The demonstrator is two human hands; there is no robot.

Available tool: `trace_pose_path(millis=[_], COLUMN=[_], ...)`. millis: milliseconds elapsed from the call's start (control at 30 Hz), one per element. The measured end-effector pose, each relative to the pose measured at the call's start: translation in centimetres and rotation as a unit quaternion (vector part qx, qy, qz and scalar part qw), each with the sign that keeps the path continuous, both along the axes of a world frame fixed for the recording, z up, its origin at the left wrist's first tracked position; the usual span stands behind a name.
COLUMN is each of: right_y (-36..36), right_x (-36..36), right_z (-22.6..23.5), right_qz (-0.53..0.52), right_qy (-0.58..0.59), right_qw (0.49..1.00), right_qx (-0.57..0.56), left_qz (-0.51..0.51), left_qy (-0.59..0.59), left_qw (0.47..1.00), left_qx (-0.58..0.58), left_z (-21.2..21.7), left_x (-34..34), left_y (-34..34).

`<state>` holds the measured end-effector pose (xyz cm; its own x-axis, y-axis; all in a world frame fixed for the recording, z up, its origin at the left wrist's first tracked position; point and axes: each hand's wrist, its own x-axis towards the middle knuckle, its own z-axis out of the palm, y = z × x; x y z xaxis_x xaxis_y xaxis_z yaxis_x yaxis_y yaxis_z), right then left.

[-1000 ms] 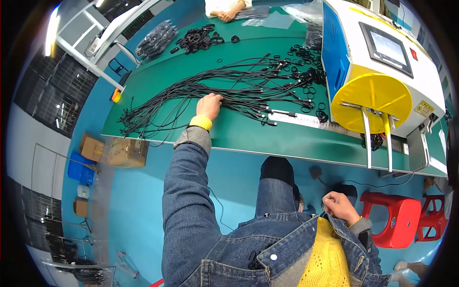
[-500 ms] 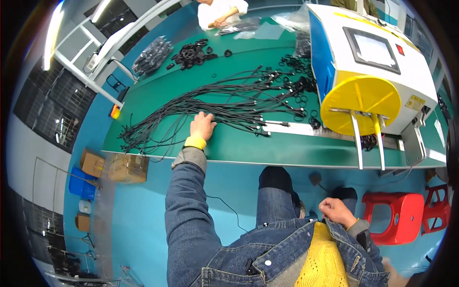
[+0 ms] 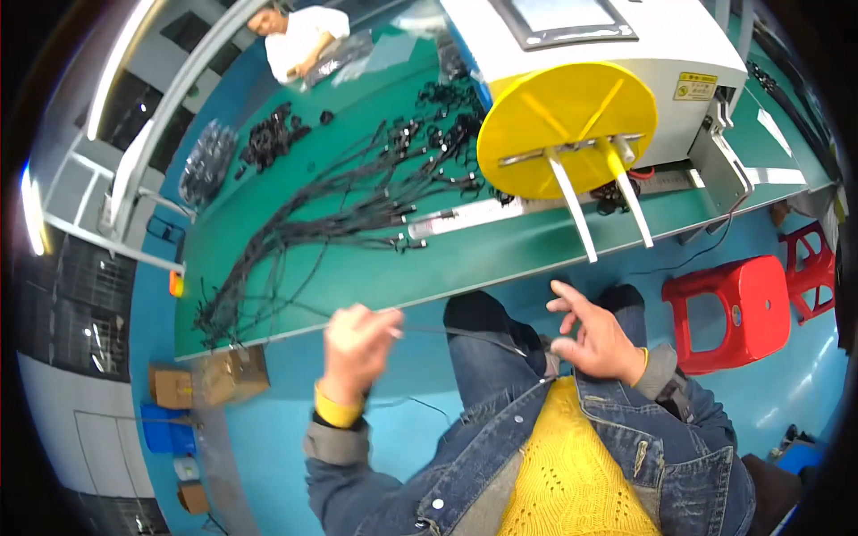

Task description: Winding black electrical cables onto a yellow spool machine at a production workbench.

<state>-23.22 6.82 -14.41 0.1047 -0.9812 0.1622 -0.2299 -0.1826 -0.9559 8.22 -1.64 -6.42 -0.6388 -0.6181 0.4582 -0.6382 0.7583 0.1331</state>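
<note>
My left hand (image 3: 356, 344) is pulled back over my lap and pinches a thin black cable (image 3: 465, 335) that runs across toward my right hand (image 3: 592, 338). That right hand hovers above my knee with fingers spread, the cable's end passing near its fingertips. A long bundle of black cables (image 3: 340, 214) with connectors lies fanned out on the green workbench (image 3: 500, 255) in front of me. Both forearms wear denim sleeves, with a yellow cuff at the left wrist.
A white machine with a yellow disc (image 3: 565, 125) and two white prongs stands at the bench's right. Red plastic stools (image 3: 737, 308) sit on the blue floor to my right. Cardboard boxes (image 3: 210, 380) lie at lower left. Another person (image 3: 304, 40) works at the far side.
My left hand has left the cable bundle on the bench and drawn back toward my body with one cable. My right hand rose and spread its fingers. The view tilted closer to the machine.
</note>
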Motion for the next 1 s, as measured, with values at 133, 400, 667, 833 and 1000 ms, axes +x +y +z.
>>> trace_pose_path(millis=[133,400,667,833,1000], right_y=[0.7,4.3,5.2,4.8,0.8], right_x=[0.2,-3.2,-7.4,-8.5,-9.4], right_z=[0.7,1.2,3.7,4.9,7.9], right_qz=[-0.031,-0.156,-0.272,-0.252,-0.302], right_qy=[0.134,0.225,0.285,0.377,0.359], right_qw=[0.97,0.911,0.825,0.805,0.757], right_qx=[-0.199,-0.308,-0.404,-0.382,-0.455], left_qz=[-0.015,-0.097,-0.181,-0.218,-0.155], left_qy=[0.047,0.101,0.066,0.14,0.178], left_qw=[0.993,0.962,0.935,0.901,0.957], left_qx=[0.105,0.234,0.298,0.347,0.167], left_z=[-2.2,-2.4,-0.9,1.3,4.8], left_x=[-4.1,-10.4,-14.4,-16.6,-18.5], left_y=[2.0,3.8,4.4,4.2,1.5])
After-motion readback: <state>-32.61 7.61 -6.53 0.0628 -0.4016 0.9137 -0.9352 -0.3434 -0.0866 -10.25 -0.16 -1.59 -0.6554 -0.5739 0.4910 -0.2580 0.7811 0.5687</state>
